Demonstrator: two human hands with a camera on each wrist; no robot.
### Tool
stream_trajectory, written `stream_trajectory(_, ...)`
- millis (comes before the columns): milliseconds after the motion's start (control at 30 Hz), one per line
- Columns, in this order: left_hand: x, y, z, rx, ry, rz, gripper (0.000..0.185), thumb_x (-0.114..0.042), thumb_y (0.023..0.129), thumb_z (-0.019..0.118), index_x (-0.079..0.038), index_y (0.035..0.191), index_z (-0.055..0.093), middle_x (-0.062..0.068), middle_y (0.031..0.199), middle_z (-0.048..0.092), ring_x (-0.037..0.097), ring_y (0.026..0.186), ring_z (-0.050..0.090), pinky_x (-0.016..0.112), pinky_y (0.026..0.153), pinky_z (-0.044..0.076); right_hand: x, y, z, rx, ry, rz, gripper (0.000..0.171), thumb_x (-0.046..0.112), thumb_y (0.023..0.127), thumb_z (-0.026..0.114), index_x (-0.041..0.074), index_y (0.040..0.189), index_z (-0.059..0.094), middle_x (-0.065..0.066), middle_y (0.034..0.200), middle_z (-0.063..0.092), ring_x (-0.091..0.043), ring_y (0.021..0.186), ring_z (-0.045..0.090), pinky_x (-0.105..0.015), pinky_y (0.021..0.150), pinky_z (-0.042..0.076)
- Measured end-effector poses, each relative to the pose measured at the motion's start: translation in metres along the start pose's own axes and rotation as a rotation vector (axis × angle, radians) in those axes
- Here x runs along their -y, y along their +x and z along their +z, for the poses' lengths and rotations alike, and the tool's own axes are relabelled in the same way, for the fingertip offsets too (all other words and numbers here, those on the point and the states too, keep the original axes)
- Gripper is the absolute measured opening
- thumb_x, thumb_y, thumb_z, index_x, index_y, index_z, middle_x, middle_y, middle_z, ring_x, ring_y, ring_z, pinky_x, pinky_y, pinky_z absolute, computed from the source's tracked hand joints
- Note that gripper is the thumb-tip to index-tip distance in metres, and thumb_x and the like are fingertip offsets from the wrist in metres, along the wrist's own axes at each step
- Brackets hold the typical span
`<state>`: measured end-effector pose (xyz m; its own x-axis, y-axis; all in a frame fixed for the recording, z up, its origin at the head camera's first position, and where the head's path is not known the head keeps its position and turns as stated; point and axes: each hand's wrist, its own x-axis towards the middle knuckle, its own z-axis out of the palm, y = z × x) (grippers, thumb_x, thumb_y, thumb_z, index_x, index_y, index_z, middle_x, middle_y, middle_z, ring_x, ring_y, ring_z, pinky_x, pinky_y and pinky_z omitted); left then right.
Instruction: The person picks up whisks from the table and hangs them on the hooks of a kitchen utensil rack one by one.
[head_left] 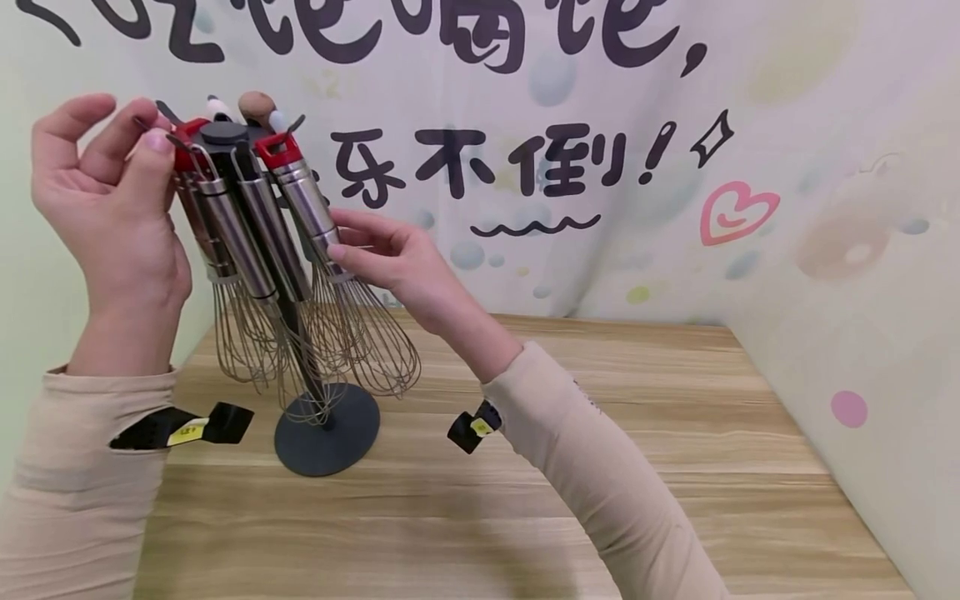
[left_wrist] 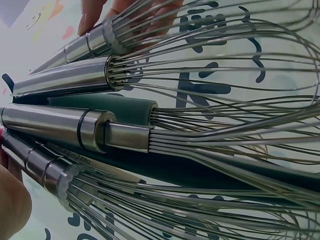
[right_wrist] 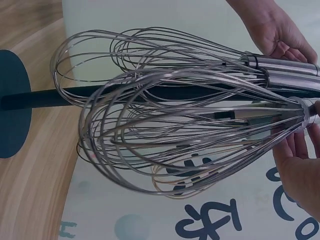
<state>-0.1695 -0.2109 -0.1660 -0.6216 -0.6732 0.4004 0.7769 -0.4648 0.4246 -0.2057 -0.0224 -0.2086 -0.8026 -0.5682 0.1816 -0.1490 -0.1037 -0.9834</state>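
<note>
- Nearest, two beige sleeves are reaching in from the near edge, each with one black strap (head_left: 183,427) and a yellow tag at the wrist.
- The wooden table (head_left: 675,467) is carrying one dark round base (head_left: 327,433), and one dark post is rising from it with a rack head at the top.
- The right hand (head_left: 390,254) is holding the rightmost whisk (head_left: 330,275) low on its steel handle, where the wires begin; the fingers are lying together along the handle with the thumb behind, pinching it lightly.
- That whisk is hanging tilted from the rack by its red loop (head_left: 279,150), wires splaying down toward the right of the post.
- The left hand (head_left: 112,200) is up at the rack's left side, thumb and forefinger closing on a wire hook (head_left: 161,133) beside a red cap; the other fingers are curling loosely apart.
- To do this well, I judge the left hand should be steadying the rack head while the right is lifting the whisk straight up off its hook, keeping its wires from snagging the neighbours.
- Counting: four whisks are showing plainly in the left wrist view; the rack tops show two red pieces, one white knob and one brown knob (head_left: 257,104); more may be hidden behind.
- Farthest, one wall cloth with black characters and one pink heart (head_left: 738,212) is hanging behind.
</note>
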Motion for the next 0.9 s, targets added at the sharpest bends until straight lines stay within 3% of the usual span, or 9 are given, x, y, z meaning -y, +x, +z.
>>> stream_trajectory(333, -0.0002, -0.0018, 0.0006, 0.001, 0.006, 0.006, 0.031, 0.024, 0.074, 0.063, 0.005, 0.096, 0.055, 0.020, 0.082, 0.071, 0.028, 0.082, 0.065, 0.031, 0.067, 0.056, -0.0043, 0.0025, 0.0036, -0.007, 0.085, 0.005, 0.043, 0.002, 0.093, 0.057, 0.004, 0.135, 0.052, -0.021, 0.131, 0.057, -0.005, 0.092, 0.059, -0.015, 0.079, 0.051)
stream_trajectory(467, -0.0011, -0.0030, 0.0003, 0.003, 0.006, 0.006, 0.031, 0.024, 0.074, 0.064, 0.004, 0.096, 0.054, 0.020, 0.083, 0.071, 0.027, 0.081, 0.064, 0.030, 0.067, 0.056, -0.0057, 0.0035, 0.0038, -0.005, 0.102, 0.026, 0.040, 0.006, 0.096, 0.054, 0.005, 0.136, 0.051, -0.018, 0.134, 0.056, -0.008, 0.098, 0.060, -0.017, 0.089, 0.052)
stream_trajectory(600, -0.0010, -0.0038, 0.0010, 0.014, 0.004, 0.004, 0.031, 0.023, 0.074, 0.064, 0.004, 0.097, 0.054, 0.020, 0.082, 0.071, 0.027, 0.082, 0.064, 0.030, 0.066, 0.056, -0.0069, 0.0051, 0.0033, -0.014, 0.111, 0.047, 0.038, 0.012, 0.099, 0.049, 0.004, 0.136, 0.051, -0.018, 0.135, 0.055, -0.014, 0.108, 0.060, -0.024, 0.101, 0.049)
stream_trajectory(900, -0.0005, -0.0024, -0.0004, 0.014, 0.017, 0.003, 0.033, 0.022, 0.072, 0.067, 0.005, 0.097, 0.056, 0.021, 0.084, 0.071, 0.028, 0.083, 0.065, 0.030, 0.072, 0.058, -0.0077, 0.0052, 0.0006, -0.027, 0.137, 0.040, 0.036, 0.010, 0.101, 0.044, -0.001, 0.134, 0.051, -0.020, 0.137, 0.053, -0.031, 0.125, 0.054, -0.027, 0.101, 0.050)
